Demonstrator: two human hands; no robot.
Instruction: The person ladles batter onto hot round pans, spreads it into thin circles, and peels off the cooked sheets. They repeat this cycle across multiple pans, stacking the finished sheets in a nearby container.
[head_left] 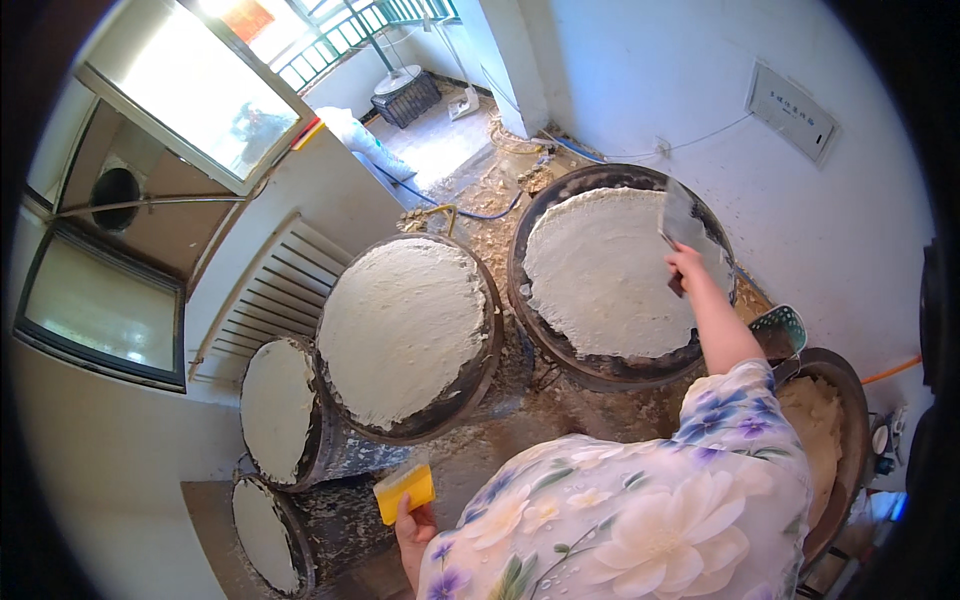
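Observation:
My right hand [683, 265] grips the dark handle of a wide flat scraper [678, 208] at the right edge of the large right griddle [548, 331], which carries a thin pale layer of batter [600, 275]. My left hand [411, 525] holds a yellow scraper [405, 485] below the middle griddle [450, 409], also spread with a pale layer [398, 325]. Two smaller coated griddles [275, 411] [264, 536] stand tilted in my view at the left. My floral sleeve and clothing fill the lower right.
A large bowl of dough [810, 425] and a green basket [785, 330] sit at the right. Behind are a radiator [262, 300], open window sashes [190, 100], hoses [475, 215], scattered debris [495, 180], a white sack [365, 145] and a wall panel [790, 112].

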